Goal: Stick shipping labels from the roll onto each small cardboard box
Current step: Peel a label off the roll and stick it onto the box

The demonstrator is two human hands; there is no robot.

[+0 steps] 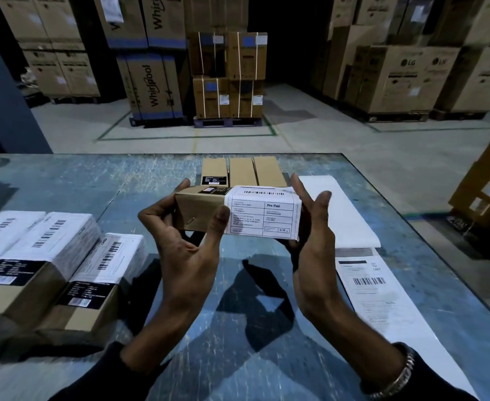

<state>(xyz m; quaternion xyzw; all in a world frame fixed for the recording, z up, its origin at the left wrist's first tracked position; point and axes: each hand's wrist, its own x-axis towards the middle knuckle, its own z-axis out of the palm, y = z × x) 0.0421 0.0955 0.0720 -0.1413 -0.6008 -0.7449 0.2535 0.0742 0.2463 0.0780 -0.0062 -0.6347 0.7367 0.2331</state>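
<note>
Both hands, left (180, 244) gripping and right (310, 227) open-fingered, are smoothing a white shipping label (262, 212) around a small brown cardboard box (200, 209); next, probably, setting it among the labelled boxes (64, 256).

A small brown cardboard box (200, 211) is held up above the table, long side across, a white printed shipping label (262, 211) wrapped over its right half, "Pre-Paid" readable on the front. Three more plain brown boxes (242, 170) stand side by side just behind it. At the left sit three boxes already labelled in white (50, 256). To the right a white strip of labels (382, 287) lies flat, one barcode label showing.
</note>
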